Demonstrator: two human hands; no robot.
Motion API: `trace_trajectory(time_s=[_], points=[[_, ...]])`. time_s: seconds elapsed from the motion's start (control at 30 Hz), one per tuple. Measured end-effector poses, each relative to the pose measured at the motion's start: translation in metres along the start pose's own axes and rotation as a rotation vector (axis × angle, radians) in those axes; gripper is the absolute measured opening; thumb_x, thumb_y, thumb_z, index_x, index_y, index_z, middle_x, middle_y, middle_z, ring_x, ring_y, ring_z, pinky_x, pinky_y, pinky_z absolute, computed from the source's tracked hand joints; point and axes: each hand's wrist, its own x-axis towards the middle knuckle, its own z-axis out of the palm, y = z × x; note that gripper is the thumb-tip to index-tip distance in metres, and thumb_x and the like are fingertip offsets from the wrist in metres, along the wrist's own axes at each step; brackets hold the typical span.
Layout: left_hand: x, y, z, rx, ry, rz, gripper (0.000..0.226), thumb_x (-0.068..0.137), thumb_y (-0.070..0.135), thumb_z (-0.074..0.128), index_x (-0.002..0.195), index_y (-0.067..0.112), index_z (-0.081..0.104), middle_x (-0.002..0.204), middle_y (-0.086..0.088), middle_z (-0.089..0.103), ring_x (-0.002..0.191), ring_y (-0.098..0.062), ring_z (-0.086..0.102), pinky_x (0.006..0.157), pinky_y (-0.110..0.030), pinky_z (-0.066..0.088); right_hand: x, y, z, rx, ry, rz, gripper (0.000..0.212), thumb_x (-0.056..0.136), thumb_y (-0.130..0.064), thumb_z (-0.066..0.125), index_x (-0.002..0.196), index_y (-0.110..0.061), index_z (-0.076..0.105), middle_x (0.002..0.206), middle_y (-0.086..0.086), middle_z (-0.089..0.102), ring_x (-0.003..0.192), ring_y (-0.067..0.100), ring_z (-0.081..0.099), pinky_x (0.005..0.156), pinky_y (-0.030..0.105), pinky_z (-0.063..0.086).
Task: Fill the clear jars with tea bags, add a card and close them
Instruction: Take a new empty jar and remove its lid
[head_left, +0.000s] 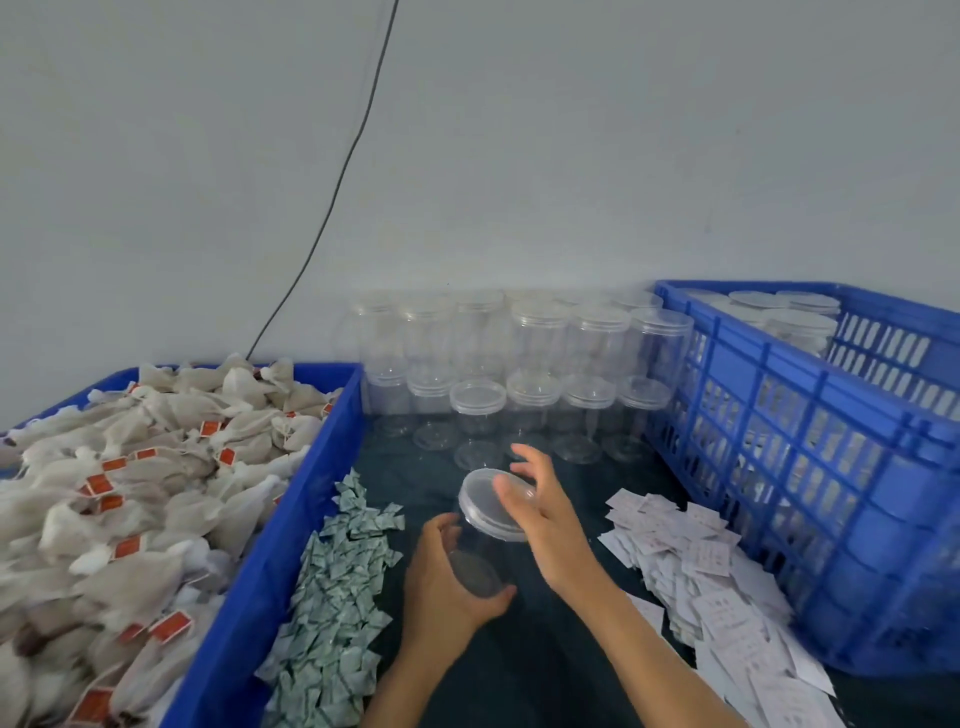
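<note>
My left hand (447, 587) grips the body of an empty clear jar (480, 566), tilted toward me over the dark table. My right hand (540, 514) holds the jar's clear lid (485, 499) at its mouth, fingers spread over the rim. Whether the lid is on the thread or just off it, I cannot tell. Tea bags (119, 499) with orange tags fill the blue tray at the left. White cards (691, 561) lie scattered at the right of my hands.
Stacked empty lidded jars (519, 374) stand against the back wall. A blue slatted crate (810, 457) at the right holds more jars. Small green-white sachets (343, 587) lie in a strip beside the blue tray (291, 519). A black cable (358, 135) hangs down the wall.
</note>
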Motion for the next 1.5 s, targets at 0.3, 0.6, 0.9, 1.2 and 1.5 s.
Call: trace_trajectory(time_s=[0.3, 0.6, 0.9, 1.2, 1.5], points=[[0.018, 0.003, -0.006, 0.188, -0.114, 0.074, 0.087, 0.047, 0.049, 0.083, 0.118, 0.044, 0.032, 0.110, 0.025, 0.054, 0.104, -0.003, 0.054, 0.085, -0.028, 0.050, 0.021, -0.009, 0.009, -0.658, -0.032, -0.072, 0.040, 0.090, -0.058, 0.047, 0.123, -0.036, 0.049, 0.118, -0.006, 0.048, 0.112, 0.017, 0.045, 0.092, 0.036, 0.045], [0.031, -0.004, -0.021, 0.020, -0.391, 0.049, 0.085, 0.053, 0.035, 0.087, 0.122, 0.049, 0.039, 0.113, 0.026, 0.062, 0.106, 0.007, 0.059, 0.084, -0.020, 0.054, 0.019, -0.007, -0.001, -0.547, -0.134, -0.299, 0.021, 0.089, -0.044, 0.057, 0.108, -0.037, 0.062, 0.101, -0.014, 0.049, 0.101, 0.006, 0.047, 0.090, 0.029, 0.044], [0.007, -0.005, -0.010, 0.033, -0.154, 0.068, 0.094, 0.050, 0.050, 0.086, 0.130, 0.040, 0.039, 0.117, 0.024, 0.058, 0.112, 0.008, 0.052, 0.095, -0.024, 0.047, 0.025, -0.027, -0.004, -0.650, -0.340, -0.177, 0.064, 0.093, -0.047, 0.049, 0.146, -0.044, 0.014, 0.149, -0.011, 0.022, 0.142, 0.016, 0.016, 0.110, 0.041, 0.029], [0.011, -0.012, -0.015, 0.310, 0.047, 0.213, 0.101, 0.054, 0.056, 0.081, 0.141, 0.024, 0.042, 0.128, 0.017, 0.052, 0.118, -0.006, 0.047, 0.101, -0.022, 0.035, 0.021, -0.011, 0.001, -0.676, -0.231, 0.042, 0.058, 0.088, -0.066, 0.042, 0.138, -0.041, 0.027, 0.132, -0.002, 0.039, 0.120, 0.022, 0.043, 0.101, 0.036, 0.041], [0.010, -0.014, -0.025, 0.092, -0.093, 0.122, 0.100, 0.049, 0.059, 0.084, 0.136, 0.037, 0.040, 0.118, 0.027, 0.056, 0.113, 0.006, 0.051, 0.095, -0.025, 0.046, 0.025, -0.031, -0.032, -0.442, -0.698, -0.031, 0.087, 0.082, -0.042, 0.073, 0.143, -0.060, 0.013, 0.148, -0.021, 0.013, 0.141, 0.008, 0.016, 0.114, 0.034, 0.024]])
